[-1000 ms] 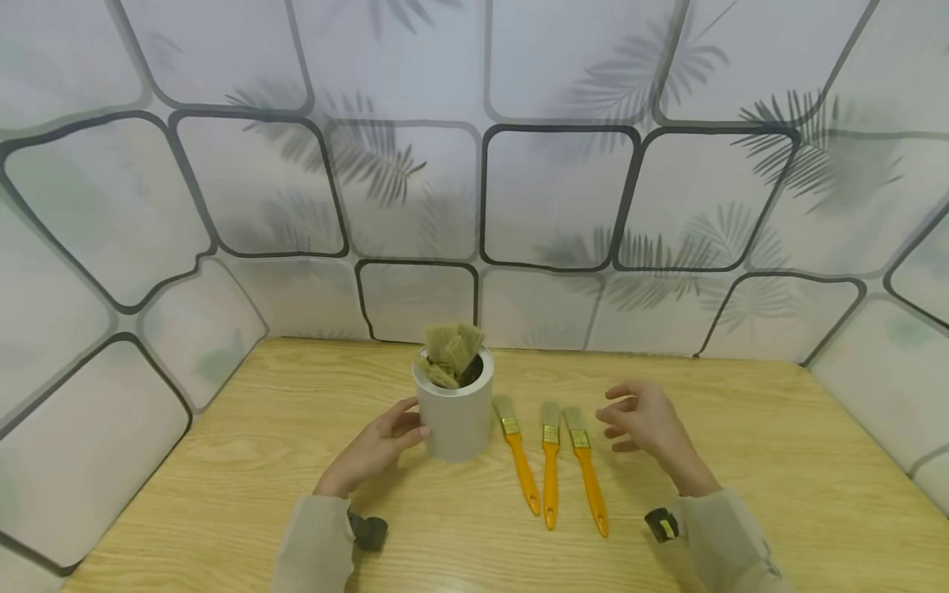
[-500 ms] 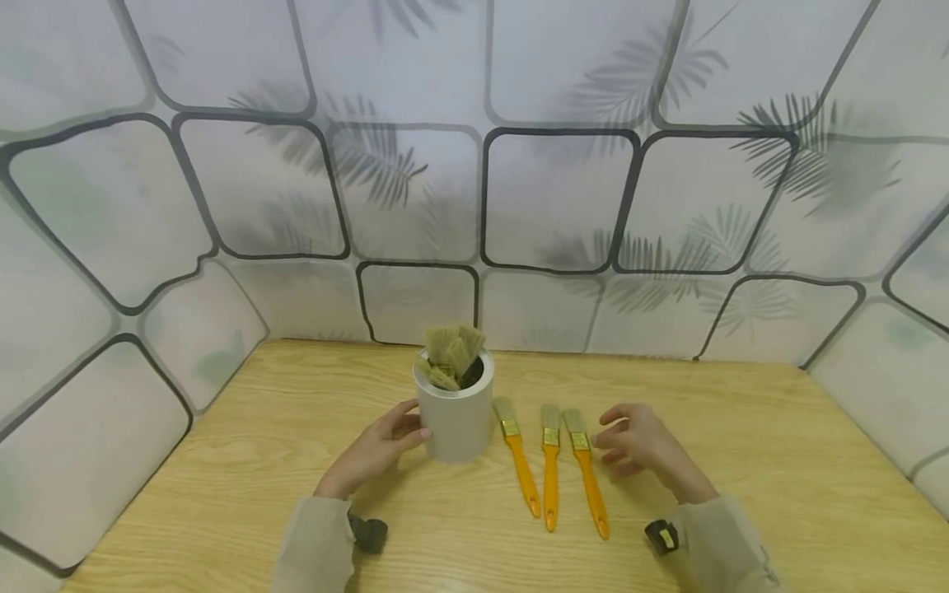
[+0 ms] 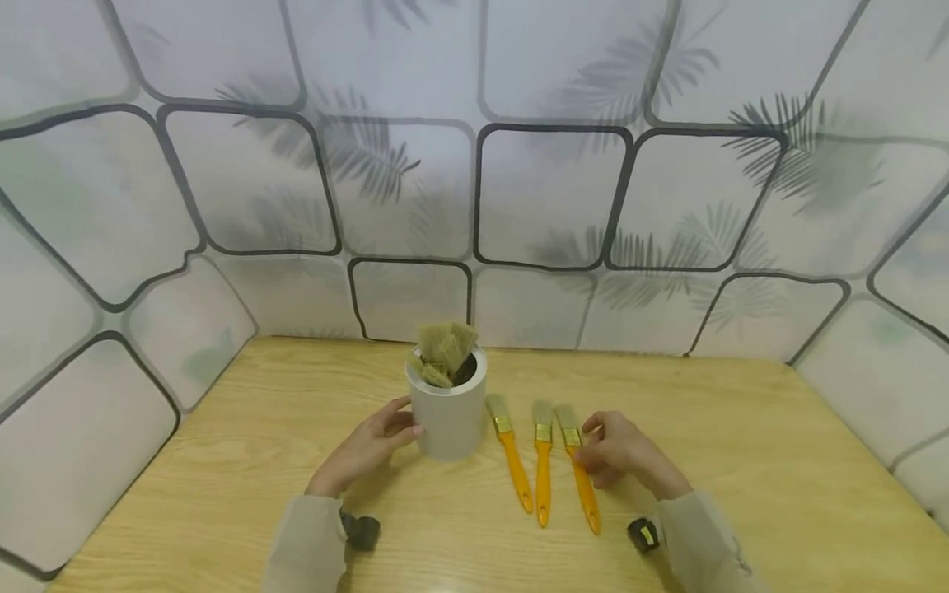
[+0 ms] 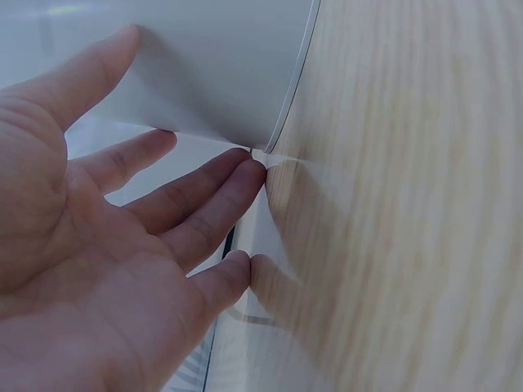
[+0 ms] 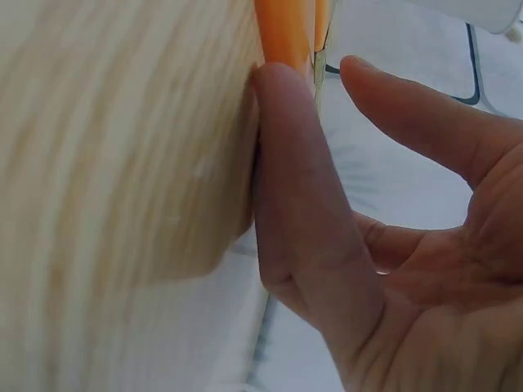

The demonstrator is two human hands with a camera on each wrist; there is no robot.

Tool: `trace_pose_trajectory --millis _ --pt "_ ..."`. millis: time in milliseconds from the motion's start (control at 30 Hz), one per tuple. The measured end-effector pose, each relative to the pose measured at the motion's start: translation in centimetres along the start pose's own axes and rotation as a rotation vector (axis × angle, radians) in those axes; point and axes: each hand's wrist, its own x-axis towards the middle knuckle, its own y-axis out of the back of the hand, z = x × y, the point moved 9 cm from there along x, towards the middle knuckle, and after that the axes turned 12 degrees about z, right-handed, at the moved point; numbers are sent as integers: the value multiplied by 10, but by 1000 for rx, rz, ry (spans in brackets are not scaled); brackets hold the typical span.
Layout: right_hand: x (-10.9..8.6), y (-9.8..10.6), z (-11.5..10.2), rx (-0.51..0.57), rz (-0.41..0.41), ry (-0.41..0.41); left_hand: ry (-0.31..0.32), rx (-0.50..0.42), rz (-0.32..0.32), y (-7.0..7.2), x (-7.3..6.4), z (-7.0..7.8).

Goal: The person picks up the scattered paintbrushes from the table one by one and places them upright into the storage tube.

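Observation:
My left hand (image 3: pixel 371 445) touches the left side of a white cylindrical pot (image 3: pixel 451 424) with thumb and fingertips. In the left wrist view its fingers (image 4: pixel 200 220) are fairly straight beside the pot wall (image 4: pixel 196 65). Tan, bristle-like tufts (image 3: pixel 446 350) stick up from the pot. To its right lie three paintbrushes with orange handles: a left paintbrush (image 3: pixel 516 473), a middle paintbrush (image 3: pixel 544 478) and a right paintbrush (image 3: pixel 588 504). My right hand (image 3: pixel 623 453) is at the right paintbrush. In the right wrist view one digit touches an orange handle (image 5: pixel 282 33), with a gap to another digit.
Everything stands on a light wood-grain table (image 3: pixel 741 436). A patterned wall (image 3: pixel 549 305) of pale blocks and leaf prints rises behind it and at both sides. A dark wrist-worn device (image 3: pixel 643 535) sits by the right sleeve, another (image 3: pixel 362 533) by the left.
My right hand has come down and toward me, from right of the brushes to the rightmost paintbrush's handle. The left hand stays at the pot. The head view has shifted slightly.

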Motion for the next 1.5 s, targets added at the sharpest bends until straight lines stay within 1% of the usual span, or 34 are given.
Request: trace_pose_trajectory --millis 100,200,333,500,667,833,1033,1133,1233,1467,1500 --pt "-3 -1 0 -25 13 5 0 0 0 -1 0 0" --pt "-3 -2 -3 -89 36 26 4 4 5 0 -1 0" --pt "-3 -4 -8 -196 70 79 7 13 10 0 -1 0" --pt "-5 -5 -12 -235 95 100 5 10 3 0 -1 1" --pt "-5 -6 -14 -217 83 118 15 6 16 2 -3 0" --pt "-2 2 -11 -171 98 107 -7 2 -3 -2 -2 1" --pt "3 6 -9 -21 69 71 -4 -3 7 -1 -2 2" --pt "4 11 -8 38 72 46 3 -9 10 -2 -2 2" --pt "5 16 -7 72 82 29 7 1 6 -3 -2 0" --pt "7 24 -16 151 114 49 17 16 23 0 -2 -1" --pt "7 25 -17 163 119 48 15 15 18 -1 -2 -1"
